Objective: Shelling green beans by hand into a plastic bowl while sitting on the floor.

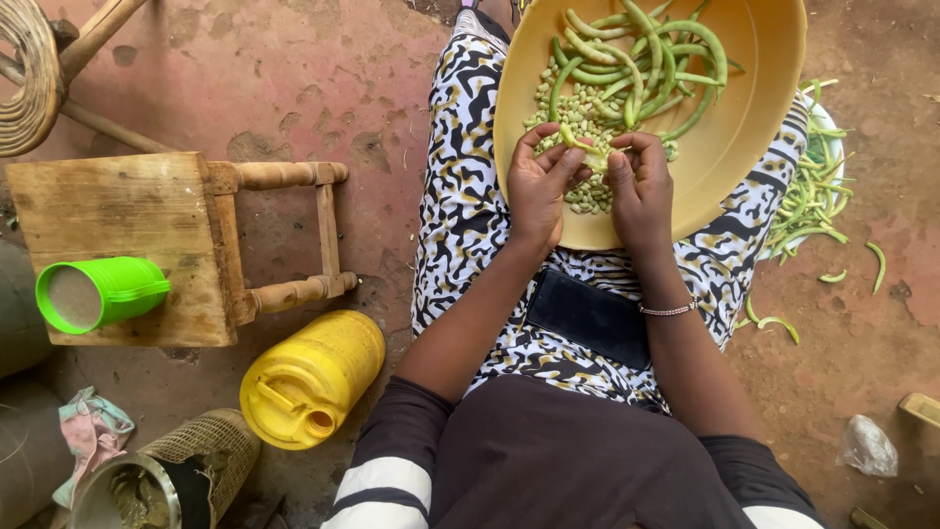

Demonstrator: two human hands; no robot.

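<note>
A yellow plastic basin point(744, 127) rests on my lap, holding green bean pods point(636, 59) at its far side and a pile of shelled pale beans point(587, 191) nearer me. My left hand point(539, 181) and my right hand point(638, 181) meet over the basin's near edge. Together they pinch one split bean pod point(586, 147) between thumbs and fingers. A beaded bracelet point(669, 310) circles my right wrist. A dark phone point(587, 315) lies on my patterned skirt.
Empty pods point(808, 196) lie heaped on the dirt floor to the right. On the left stand a wooden stool point(127, 211) with a green cup point(98, 292), a yellow jerrycan point(311, 377) on its side, and a wire-mesh stove point(166, 480).
</note>
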